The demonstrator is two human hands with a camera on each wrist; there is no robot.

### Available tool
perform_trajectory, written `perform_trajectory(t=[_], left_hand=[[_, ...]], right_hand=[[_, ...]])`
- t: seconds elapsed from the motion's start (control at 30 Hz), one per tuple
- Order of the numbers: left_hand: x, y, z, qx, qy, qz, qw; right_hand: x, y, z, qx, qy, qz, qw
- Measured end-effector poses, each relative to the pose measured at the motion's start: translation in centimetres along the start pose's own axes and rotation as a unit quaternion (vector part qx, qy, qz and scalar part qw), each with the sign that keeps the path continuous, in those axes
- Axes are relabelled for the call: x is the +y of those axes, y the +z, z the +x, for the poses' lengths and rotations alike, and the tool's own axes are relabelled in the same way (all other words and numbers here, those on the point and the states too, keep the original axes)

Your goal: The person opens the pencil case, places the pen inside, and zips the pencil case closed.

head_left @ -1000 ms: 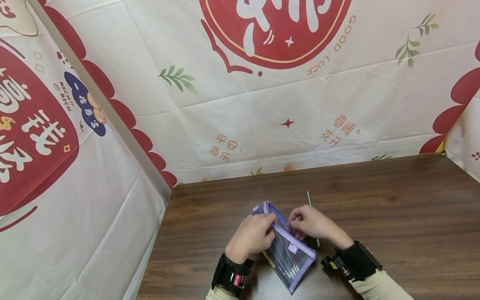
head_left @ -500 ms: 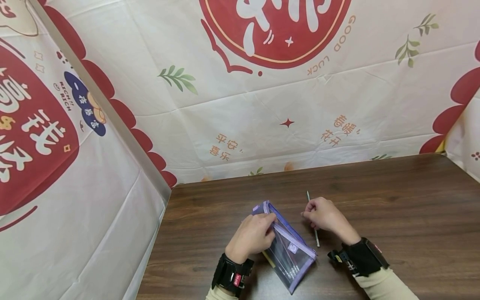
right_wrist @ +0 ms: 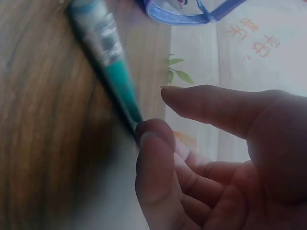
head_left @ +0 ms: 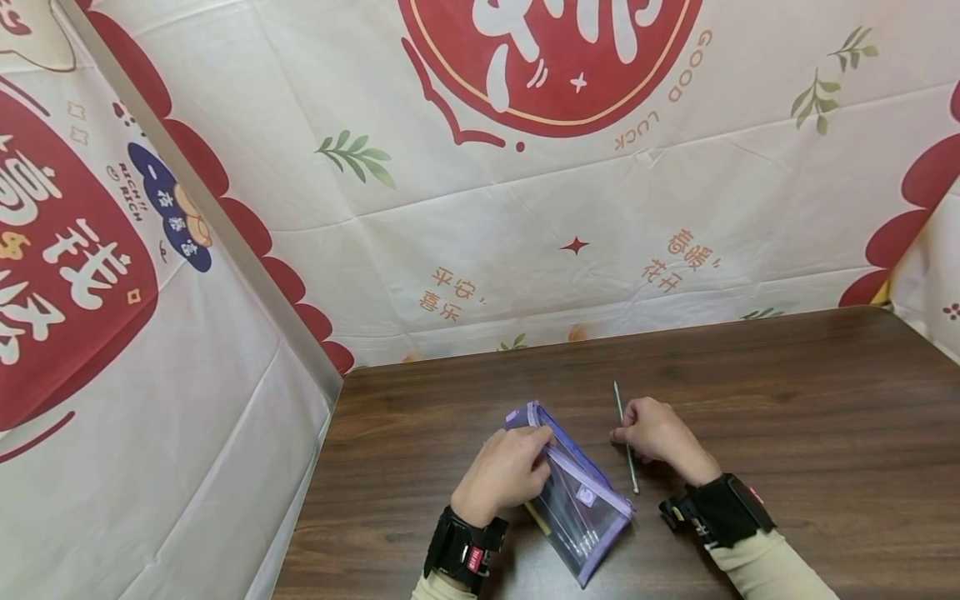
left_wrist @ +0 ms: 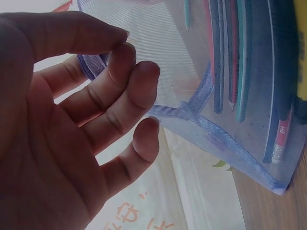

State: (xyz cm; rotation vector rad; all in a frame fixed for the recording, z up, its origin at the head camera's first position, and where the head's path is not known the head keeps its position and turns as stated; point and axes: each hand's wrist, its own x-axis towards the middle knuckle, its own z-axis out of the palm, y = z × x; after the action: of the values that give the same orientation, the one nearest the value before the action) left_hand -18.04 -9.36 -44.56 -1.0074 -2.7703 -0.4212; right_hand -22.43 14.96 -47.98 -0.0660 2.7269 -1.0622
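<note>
My left hand pinches the open upper edge of a see-through mesh pencil case with purple trim. In the left wrist view, several pencils and a yellow item show through the mesh. To the right of the case, a green pencil lies on the table. My right hand is at its middle. In the right wrist view, bent fingers touch the pencil's green shaft, while the thumb stands apart from it. The pencil's far part is hidden behind those fingers there.
The brown wooden table reaches back to a white printed cloth hanging behind it. Another printed cloth hangs along the left side. Each wrist carries a black strapped camera.
My right hand has moved right, from the pencil case opening to the green pencil, and now touches it. The left hand and the case have stayed in place.
</note>
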Motion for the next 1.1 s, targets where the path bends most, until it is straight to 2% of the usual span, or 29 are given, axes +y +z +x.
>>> perform_trajectory(t=[0.57, 1.1], left_hand=[[0.12, -0.17, 0.01, -0.006, -0.006, 0.0, 1.0], [0.14, -0.1, 0.03, -0.003, -0.005, -0.001, 1.0]], right_hand=[[0.75, 0.33, 0.39, 0.009, 0.012, -0.015, 1.0], [0.89, 0.41, 0.52, 0.011, 0.006, -0.023, 1.0]])
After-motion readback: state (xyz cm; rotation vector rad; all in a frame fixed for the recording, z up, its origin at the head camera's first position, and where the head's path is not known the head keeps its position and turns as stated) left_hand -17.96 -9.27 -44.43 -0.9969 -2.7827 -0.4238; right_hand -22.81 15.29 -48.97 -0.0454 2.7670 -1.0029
